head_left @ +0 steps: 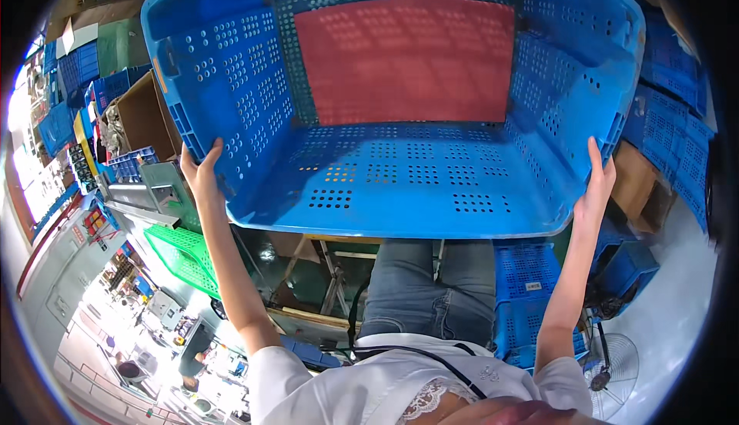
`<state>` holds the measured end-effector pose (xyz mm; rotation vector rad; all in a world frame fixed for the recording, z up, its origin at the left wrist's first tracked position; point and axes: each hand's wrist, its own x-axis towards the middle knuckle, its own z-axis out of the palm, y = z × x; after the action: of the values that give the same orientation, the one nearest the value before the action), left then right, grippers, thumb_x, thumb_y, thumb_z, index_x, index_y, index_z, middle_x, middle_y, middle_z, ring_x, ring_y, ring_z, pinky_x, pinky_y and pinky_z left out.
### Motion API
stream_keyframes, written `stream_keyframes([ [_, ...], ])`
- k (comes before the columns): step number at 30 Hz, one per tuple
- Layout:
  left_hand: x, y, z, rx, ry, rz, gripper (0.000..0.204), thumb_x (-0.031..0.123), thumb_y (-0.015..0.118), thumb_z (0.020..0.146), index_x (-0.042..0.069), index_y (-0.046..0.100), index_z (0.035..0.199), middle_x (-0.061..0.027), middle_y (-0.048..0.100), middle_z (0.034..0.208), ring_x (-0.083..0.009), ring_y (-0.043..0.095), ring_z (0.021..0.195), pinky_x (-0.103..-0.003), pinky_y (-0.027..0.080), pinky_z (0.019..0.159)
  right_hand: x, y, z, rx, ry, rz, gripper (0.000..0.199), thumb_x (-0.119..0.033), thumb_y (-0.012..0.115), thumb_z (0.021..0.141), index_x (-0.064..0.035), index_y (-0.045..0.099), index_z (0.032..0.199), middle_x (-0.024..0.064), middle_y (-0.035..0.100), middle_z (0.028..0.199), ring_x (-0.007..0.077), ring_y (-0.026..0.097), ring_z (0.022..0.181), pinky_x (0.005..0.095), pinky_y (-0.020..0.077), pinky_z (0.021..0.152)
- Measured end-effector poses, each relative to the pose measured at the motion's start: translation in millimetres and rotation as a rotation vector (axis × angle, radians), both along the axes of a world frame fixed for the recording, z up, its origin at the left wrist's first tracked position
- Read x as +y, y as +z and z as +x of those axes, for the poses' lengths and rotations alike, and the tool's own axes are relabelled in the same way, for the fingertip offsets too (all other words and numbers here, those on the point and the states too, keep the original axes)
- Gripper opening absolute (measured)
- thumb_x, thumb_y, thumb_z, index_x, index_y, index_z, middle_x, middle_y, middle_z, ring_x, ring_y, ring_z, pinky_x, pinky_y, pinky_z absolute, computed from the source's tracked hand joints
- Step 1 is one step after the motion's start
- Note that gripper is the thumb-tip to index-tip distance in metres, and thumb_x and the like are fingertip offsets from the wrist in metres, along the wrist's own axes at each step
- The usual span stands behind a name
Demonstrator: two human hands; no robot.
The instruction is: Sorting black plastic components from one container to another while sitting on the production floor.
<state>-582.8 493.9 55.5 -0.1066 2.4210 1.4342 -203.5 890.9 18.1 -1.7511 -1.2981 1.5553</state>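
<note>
- The left hand [202, 172] grips the near-left corner of a large blue perforated crate [400, 102], fingers up along its side wall.
- The right hand [596, 186] clasps the near-right corner the same way.
- The crate hangs between both hands, tipped so its open inside faces the camera, a red surface showing through its base.
- A green crate [185, 256] sits below left; stacked blue crates [527, 286] stand below right.
</note>
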Motion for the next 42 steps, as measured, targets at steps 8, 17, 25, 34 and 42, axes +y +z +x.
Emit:
stream_keyframes([
  [8,16,6,15,0.025,0.119,-0.017,0.036,0.000,0.069,0.069,0.001,0.058,0.103,-0.0063,0.063,0.090,-0.0146,0.059,0.077,-0.027,0.046,0.071,42,26,-36,-0.009,0.115,-0.016,0.042,-0.022,0.065,0.082,0.0013,0.054,0.115,0.0115,0.056,0.114,0.0215,0.054,0.102,0.0328,0.0428,0.088],
  [17,28,11,10,0.020,0.134,-0.144,0.034,0.004,0.070,0.073,0.002,0.056,0.103,-0.0063,0.062,0.090,-0.0138,0.058,0.077,-0.026,0.047,0.071,81,6,-79,-0.066,0.251,-0.046,0.041,-0.029,0.065,0.081,-0.0019,0.057,0.112,0.0093,0.060,0.110,0.0196,0.054,0.101,0.0337,0.0388,0.093],
  [25,55,20,13,-0.019,0.203,-0.211,0.033,0.001,0.069,0.072,0.001,0.057,0.103,-0.0042,0.063,0.088,-0.0108,0.058,0.077,-0.025,0.046,0.071,129,-20,-118,-0.117,0.410,-0.101,0.038,-0.030,0.065,0.081,-0.0021,0.060,0.107,0.0052,0.061,0.104,0.0153,0.052,0.099,0.0312,0.0355,0.093],
  [34,53,12,6,0.047,0.263,-0.360,0.026,0.001,0.068,0.068,0.000,0.062,0.093,-0.0035,0.065,0.080,-0.0100,0.057,0.069,-0.024,0.046,0.066,137,-28,-136,-0.077,0.475,-0.144,0.037,-0.029,0.067,0.080,-0.0038,0.059,0.107,0.0035,0.060,0.101,0.0122,0.052,0.093,0.0281,0.0372,0.087],
  [42,50,12,9,0.129,0.257,-0.352,0.025,0.001,0.066,0.064,-0.002,0.064,0.089,-0.0068,0.065,0.073,-0.0107,0.059,0.065,-0.025,0.047,0.063,104,-50,-97,0.021,0.378,-0.056,0.029,-0.018,0.067,0.080,-0.0032,0.061,0.104,0.0030,0.062,0.098,0.0112,0.054,0.088,0.0269,0.0400,0.083],
])
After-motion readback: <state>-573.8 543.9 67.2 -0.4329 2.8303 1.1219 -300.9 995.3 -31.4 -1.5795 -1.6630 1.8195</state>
